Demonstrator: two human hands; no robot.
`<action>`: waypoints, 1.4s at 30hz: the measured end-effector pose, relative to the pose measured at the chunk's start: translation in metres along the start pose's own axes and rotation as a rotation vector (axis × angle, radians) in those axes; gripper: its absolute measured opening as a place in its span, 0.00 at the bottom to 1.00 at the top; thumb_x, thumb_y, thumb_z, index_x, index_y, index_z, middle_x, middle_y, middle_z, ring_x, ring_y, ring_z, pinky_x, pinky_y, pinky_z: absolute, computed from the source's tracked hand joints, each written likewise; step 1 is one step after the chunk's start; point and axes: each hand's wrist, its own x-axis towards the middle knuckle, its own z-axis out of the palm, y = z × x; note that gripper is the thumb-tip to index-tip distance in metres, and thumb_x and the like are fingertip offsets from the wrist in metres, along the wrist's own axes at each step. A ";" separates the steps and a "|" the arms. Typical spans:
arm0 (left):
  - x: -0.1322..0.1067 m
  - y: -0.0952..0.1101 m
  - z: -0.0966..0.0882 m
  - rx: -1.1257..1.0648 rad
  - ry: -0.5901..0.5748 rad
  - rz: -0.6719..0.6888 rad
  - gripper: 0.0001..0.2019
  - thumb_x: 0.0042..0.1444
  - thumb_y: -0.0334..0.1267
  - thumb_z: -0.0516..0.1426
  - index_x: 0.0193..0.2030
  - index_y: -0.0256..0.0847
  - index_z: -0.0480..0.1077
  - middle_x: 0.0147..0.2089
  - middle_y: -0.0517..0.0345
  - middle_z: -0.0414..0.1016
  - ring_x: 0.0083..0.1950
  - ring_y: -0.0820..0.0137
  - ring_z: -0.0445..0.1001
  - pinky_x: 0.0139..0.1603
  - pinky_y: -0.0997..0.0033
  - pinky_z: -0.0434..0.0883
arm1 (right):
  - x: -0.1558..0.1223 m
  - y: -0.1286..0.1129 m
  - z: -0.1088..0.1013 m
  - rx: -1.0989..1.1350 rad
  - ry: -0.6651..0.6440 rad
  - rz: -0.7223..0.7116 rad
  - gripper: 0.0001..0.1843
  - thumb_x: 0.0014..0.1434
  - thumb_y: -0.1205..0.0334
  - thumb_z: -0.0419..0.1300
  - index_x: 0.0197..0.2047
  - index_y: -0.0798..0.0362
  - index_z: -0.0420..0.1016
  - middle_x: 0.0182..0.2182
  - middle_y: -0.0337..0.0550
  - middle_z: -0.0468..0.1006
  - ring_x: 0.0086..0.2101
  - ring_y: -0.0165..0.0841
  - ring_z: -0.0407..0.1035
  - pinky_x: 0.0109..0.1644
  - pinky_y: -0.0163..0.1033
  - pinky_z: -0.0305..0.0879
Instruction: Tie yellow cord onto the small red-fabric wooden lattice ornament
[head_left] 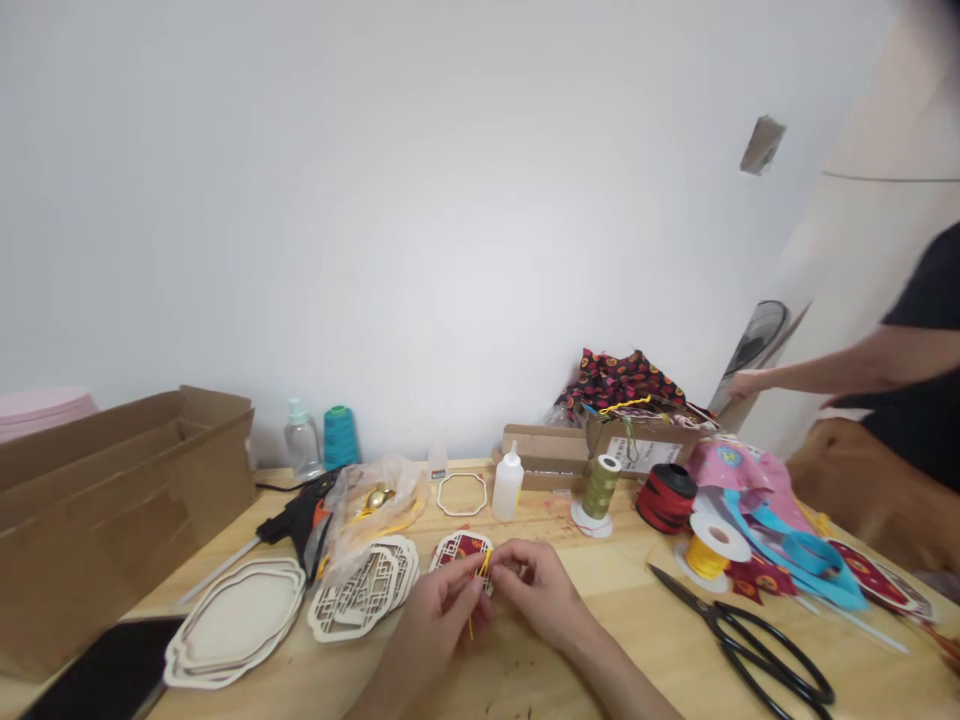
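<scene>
Both hands meet low in the middle of the head view, over the wooden table. Between my left hand point(446, 610) and my right hand point(536, 590) runs a yellow cord point(486, 564), pinched in the fingertips of each. A short end of it hangs below my left fingers. Just behind the fingers shows a small white lattice frame with red patterned fabric point(459, 546); its lower part is hidden by my hands. Whether the cord is fastened to that frame I cannot tell. More white lattice frames point(324, 622) lie in a pile left of my left hand.
Black scissors point(720, 620) lie at the right, near a yellow cord spool point(706, 550). A glue bottle point(508, 488) and an olive thread spool point(602, 485) stand behind my hands. At left are a cardboard box point(112, 530) and a black glue gun point(296, 520). Another person point(885, 380) stands far right.
</scene>
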 end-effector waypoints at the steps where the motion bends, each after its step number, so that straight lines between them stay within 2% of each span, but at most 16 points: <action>1: 0.000 0.000 0.000 -0.013 -0.011 -0.002 0.21 0.50 0.41 0.51 0.49 0.33 0.63 0.21 0.60 0.71 0.20 0.74 0.64 0.19 0.77 0.59 | 0.000 -0.001 0.000 0.003 0.005 0.004 0.09 0.50 0.64 0.52 0.28 0.58 0.72 0.20 0.39 0.71 0.21 0.25 0.59 0.24 0.29 0.53; 7: 0.000 -0.002 0.002 -0.058 -0.046 -0.037 0.23 0.49 0.43 0.51 0.51 0.34 0.61 0.24 0.58 0.72 0.24 0.72 0.67 0.18 0.78 0.60 | -0.001 -0.002 0.000 -0.015 0.058 0.036 0.14 0.47 0.55 0.56 0.24 0.59 0.71 0.15 0.36 0.66 0.18 0.24 0.55 0.21 0.28 0.50; 14: -0.006 0.003 0.004 -0.006 -0.083 -0.033 0.22 0.51 0.44 0.50 0.53 0.38 0.59 0.24 0.59 0.73 0.24 0.72 0.68 0.20 0.78 0.62 | 0.004 0.001 0.001 0.082 0.120 0.100 0.09 0.42 0.60 0.60 0.20 0.58 0.69 0.15 0.35 0.66 0.17 0.23 0.54 0.21 0.28 0.50; 18: -0.004 0.002 0.002 0.027 -0.028 -0.021 0.21 0.51 0.45 0.48 0.51 0.39 0.61 0.22 0.60 0.71 0.22 0.72 0.67 0.20 0.77 0.62 | 0.005 0.000 0.000 0.244 0.068 0.127 0.12 0.40 0.57 0.61 0.21 0.58 0.69 0.17 0.36 0.68 0.19 0.24 0.59 0.23 0.30 0.53; 24: 0.002 -0.001 -0.001 0.125 0.117 0.035 0.17 0.49 0.44 0.50 0.42 0.36 0.69 0.19 0.63 0.68 0.21 0.73 0.65 0.22 0.76 0.62 | 0.005 0.002 0.000 0.320 0.019 0.137 0.12 0.40 0.56 0.62 0.21 0.58 0.70 0.14 0.33 0.65 0.16 0.22 0.55 0.20 0.28 0.51; 29: 0.004 0.003 -0.001 0.241 0.222 0.101 0.13 0.44 0.42 0.55 0.35 0.39 0.72 0.30 0.55 0.75 0.31 0.67 0.70 0.30 0.72 0.66 | 0.004 0.004 0.001 0.277 -0.035 0.099 0.10 0.42 0.58 0.60 0.22 0.58 0.71 0.17 0.36 0.69 0.19 0.24 0.60 0.24 0.29 0.54; 36: 0.005 -0.001 -0.004 0.230 0.194 0.122 0.10 0.44 0.37 0.55 0.33 0.40 0.73 0.34 0.54 0.77 0.35 0.64 0.72 0.36 0.70 0.68 | 0.001 -0.002 0.003 0.145 -0.028 0.089 0.08 0.43 0.61 0.59 0.23 0.58 0.71 0.17 0.37 0.70 0.19 0.25 0.60 0.23 0.29 0.54; 40: 0.005 0.001 -0.006 0.241 0.213 0.115 0.09 0.43 0.38 0.55 0.31 0.40 0.74 0.33 0.54 0.77 0.35 0.65 0.72 0.37 0.70 0.67 | 0.002 -0.003 0.001 0.209 -0.031 0.092 0.10 0.42 0.59 0.60 0.23 0.58 0.72 0.17 0.36 0.70 0.19 0.24 0.59 0.24 0.29 0.54; 42: 0.005 0.002 -0.006 0.198 0.206 0.083 0.09 0.43 0.39 0.56 0.31 0.38 0.74 0.31 0.54 0.77 0.33 0.66 0.72 0.33 0.71 0.67 | 0.002 -0.002 0.000 0.287 -0.024 0.102 0.11 0.42 0.57 0.61 0.23 0.58 0.71 0.16 0.35 0.68 0.19 0.24 0.59 0.23 0.29 0.53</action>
